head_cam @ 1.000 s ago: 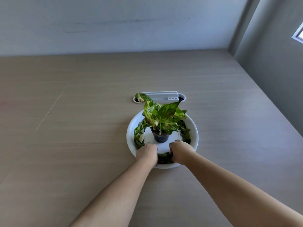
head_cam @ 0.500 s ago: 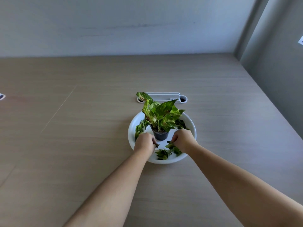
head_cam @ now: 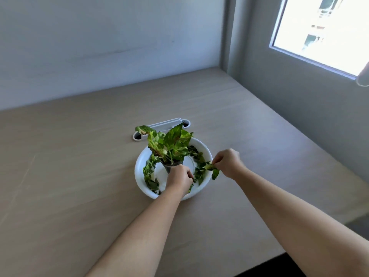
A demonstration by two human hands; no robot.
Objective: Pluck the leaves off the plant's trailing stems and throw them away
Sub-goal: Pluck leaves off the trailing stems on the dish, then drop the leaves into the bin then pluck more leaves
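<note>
1. Since the earlier frame, the right hand has been drawn out from the middle of the dish to its right rim, with a sprig carried along; the left hand has stayed low by the pot, and the view has swung towards the window.
2. The variegated green-and-yellow potted plant stands upright in its small dark pot, in the round white shallow dish near the middle of the pale wood-grain table. Its trailing stems are curled inside the dish along the left rim.
3. The left hand is closed into a loose fist just in front of the pot, apparently pinched on a stem; what it grips is hidden by the knuckles.
4. The right hand's fingers are pinched shut on a plucked green leafy sprig, held over the dish's right rim.
5. If the stem is not braced firmly by the left hand, the light pot could be tipped or dragged by a pull.
6. If the sprig is still attached, a whole stem might be torn rather than a leaf.
7. Leaves could be dropped onto the table, as no bin is in view.
8. A white slotted cable outlet is set in the table behind the dish.
</note>
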